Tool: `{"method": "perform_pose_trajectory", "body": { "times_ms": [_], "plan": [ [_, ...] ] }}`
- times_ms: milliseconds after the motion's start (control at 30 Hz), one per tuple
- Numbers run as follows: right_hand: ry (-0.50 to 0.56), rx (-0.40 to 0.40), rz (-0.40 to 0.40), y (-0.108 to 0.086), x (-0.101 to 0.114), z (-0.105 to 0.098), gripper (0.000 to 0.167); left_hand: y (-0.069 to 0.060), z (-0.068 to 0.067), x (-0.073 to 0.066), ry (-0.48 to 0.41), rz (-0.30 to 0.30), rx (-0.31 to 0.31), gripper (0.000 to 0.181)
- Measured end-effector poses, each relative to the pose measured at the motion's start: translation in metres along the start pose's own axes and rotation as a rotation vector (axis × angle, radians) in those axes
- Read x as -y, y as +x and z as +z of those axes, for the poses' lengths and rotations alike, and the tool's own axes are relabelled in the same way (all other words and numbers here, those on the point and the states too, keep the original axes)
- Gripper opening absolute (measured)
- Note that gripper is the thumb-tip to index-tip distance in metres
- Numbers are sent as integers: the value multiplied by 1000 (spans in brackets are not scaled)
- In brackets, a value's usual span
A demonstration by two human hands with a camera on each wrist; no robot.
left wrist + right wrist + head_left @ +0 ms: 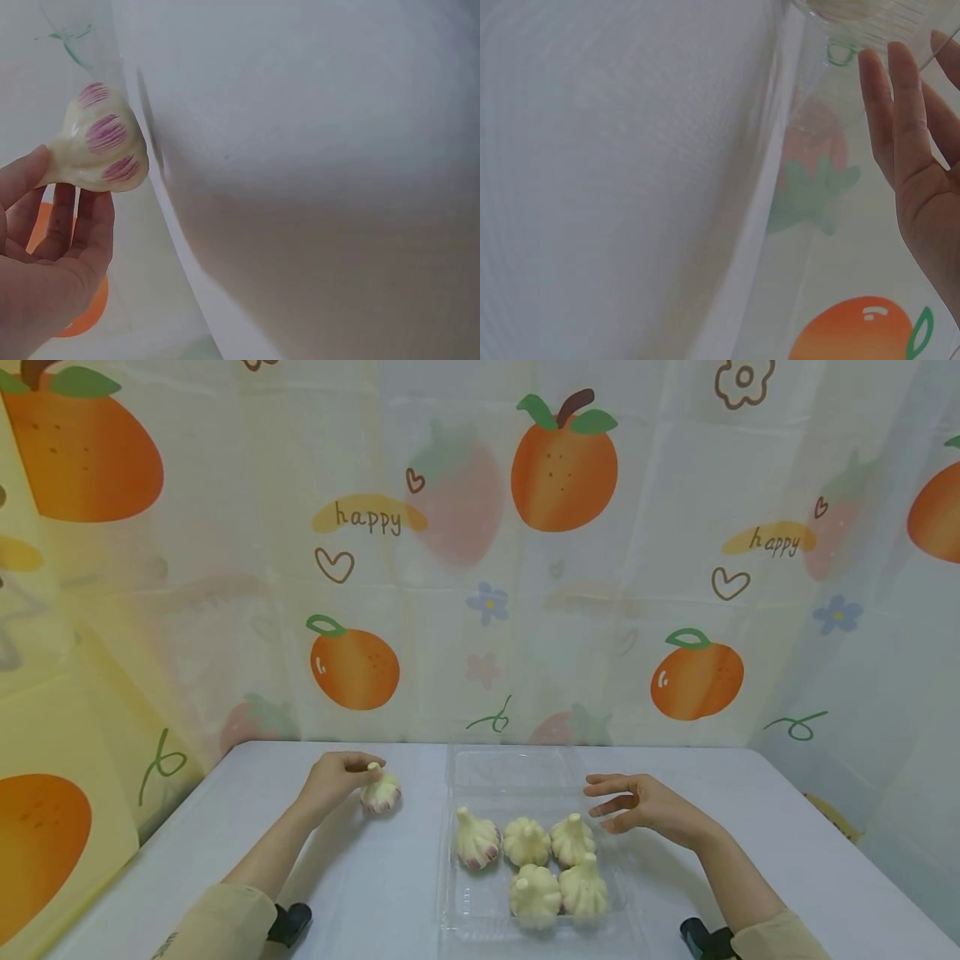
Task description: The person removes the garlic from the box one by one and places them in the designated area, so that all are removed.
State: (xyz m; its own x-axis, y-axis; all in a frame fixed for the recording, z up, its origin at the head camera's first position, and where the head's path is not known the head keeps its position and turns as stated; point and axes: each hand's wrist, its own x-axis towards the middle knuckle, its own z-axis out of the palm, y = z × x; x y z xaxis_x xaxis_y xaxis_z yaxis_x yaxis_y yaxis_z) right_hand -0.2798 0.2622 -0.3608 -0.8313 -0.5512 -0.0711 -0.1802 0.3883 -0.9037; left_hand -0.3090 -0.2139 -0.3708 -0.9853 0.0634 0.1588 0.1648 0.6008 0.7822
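A garlic bulb [381,792] with purple streaks is pinched at its stem by the left hand [334,779], left of the clear plastic box. In the left wrist view the thumb and fingers of the left hand [64,247] grip the stem of the bulb [105,142]. Several pale bulbs, one of them [477,839] purple-marked, lie in two rows inside the box [480,906]. The right hand [651,807] is held beside the box's right edge, fingers spread and holding nothing. In the right wrist view the right hand [922,142] has extended fingers near the box [877,22].
The box's raised or opened lid part [510,772] lies toward the back of the white table [375,893]. Behind the table hangs a curtain [450,677] printed with oranges and strawberries. A dark strap with a device sits on each wrist.
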Motion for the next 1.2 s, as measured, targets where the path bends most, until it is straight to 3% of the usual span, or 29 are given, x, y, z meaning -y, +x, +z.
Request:
{"method": "perform_pose_trajectory", "body": {
  "times_ms": [1200],
  "plan": [
    [30, 8, -18, -2, 1, 0, 61, -5, -2, -4, 26, -1, 67, 36]
  ]
}}
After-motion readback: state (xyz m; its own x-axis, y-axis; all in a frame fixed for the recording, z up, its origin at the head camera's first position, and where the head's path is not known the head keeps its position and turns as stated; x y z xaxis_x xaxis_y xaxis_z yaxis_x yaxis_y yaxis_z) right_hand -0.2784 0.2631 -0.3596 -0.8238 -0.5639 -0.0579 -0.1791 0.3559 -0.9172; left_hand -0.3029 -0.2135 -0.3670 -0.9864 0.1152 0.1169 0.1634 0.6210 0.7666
